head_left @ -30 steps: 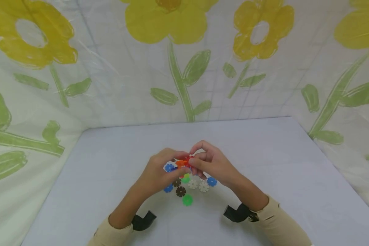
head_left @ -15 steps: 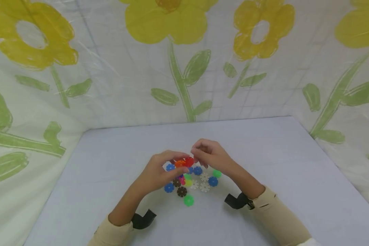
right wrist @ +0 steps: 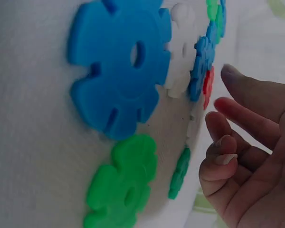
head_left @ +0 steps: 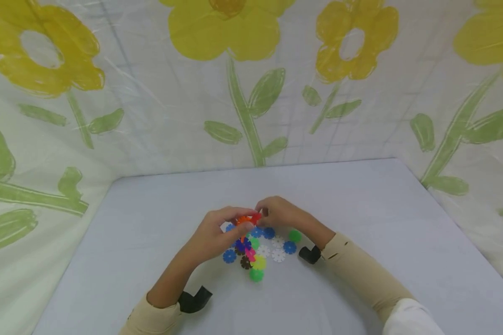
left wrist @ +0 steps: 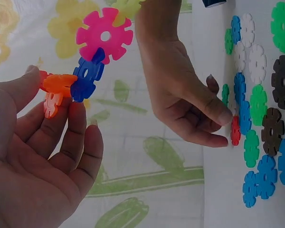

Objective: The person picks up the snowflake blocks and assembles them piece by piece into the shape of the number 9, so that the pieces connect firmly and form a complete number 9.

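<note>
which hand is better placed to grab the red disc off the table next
Right. The right hand has its fingertips at the red disc on the table, while the left hand already holds the chain.

The left hand holds a chain of slotted discs: its thumb and fingers pinch the orange disc, which joins a blue disc and, beyond it, a pink disc. The right hand reaches toward the desk, fingertips at a red disc. Loose green, blue, white and brown discs lie around it.
</note>
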{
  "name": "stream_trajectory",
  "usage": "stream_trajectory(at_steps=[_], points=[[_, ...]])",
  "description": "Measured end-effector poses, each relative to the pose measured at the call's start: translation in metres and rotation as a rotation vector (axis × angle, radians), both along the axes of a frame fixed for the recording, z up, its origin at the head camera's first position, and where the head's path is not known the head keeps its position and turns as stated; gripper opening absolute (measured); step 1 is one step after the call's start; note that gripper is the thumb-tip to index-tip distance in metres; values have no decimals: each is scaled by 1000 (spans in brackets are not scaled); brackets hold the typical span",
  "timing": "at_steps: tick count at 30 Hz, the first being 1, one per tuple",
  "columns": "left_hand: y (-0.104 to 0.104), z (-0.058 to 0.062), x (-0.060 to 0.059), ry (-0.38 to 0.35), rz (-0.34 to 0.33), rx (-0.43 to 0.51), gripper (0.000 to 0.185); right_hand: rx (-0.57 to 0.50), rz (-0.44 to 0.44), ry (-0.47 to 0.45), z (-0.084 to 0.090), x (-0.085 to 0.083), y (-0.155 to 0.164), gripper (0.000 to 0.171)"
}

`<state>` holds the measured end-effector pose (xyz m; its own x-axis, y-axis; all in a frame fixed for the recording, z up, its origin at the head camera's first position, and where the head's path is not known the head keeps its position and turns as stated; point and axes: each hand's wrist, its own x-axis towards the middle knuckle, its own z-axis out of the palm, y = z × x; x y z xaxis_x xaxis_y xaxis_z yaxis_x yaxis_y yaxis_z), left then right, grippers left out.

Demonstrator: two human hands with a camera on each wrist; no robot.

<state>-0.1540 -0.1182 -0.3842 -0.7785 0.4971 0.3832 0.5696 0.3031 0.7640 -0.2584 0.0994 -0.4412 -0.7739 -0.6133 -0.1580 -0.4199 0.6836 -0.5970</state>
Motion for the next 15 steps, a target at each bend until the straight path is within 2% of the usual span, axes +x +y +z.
stream_trajectory(at_steps=[5,11,15], points=[[1,0,0,-23,2,0,30,74,3,17,-6,-3,-5,18],[1,0,-1,-14,-19,31,27,62,-13,12,-5,-3,-9,14],[1,-2,-2,-8,-23,34,26,63,16,17,-5,-3,-6,13]])
